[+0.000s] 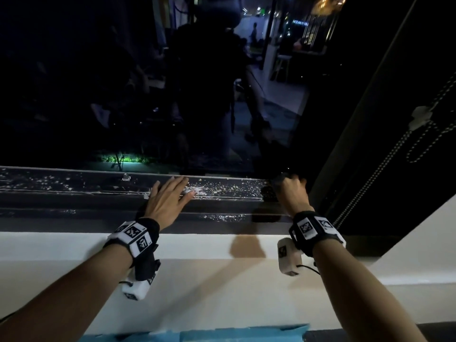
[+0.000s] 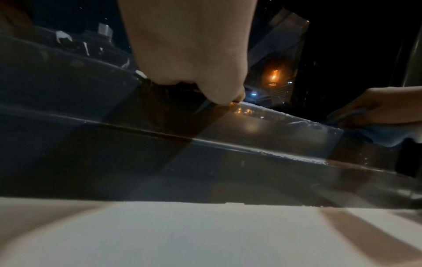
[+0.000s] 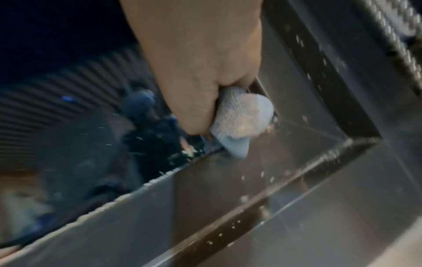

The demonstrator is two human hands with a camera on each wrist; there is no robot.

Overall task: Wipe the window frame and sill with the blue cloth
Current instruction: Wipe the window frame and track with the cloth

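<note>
Meanwhile, the right hand (image 1: 292,191) gripped the bunched blue cloth (image 3: 242,119), fingers curled round it, and pressed it into the right end of the dark window frame (image 1: 74,196), where the bottom rail met the side upright. The left hand (image 1: 167,201) lay flat on that bottom rail, fingers straight and spread, holding nothing, well apart from the right. Pale crumbs of debris (image 1: 212,187) speckled the rail between the two hands and farther left. Below the frame ran the white sill (image 1: 74,245). A beaded blind chain (image 1: 385,156) hung at the right.
</note>
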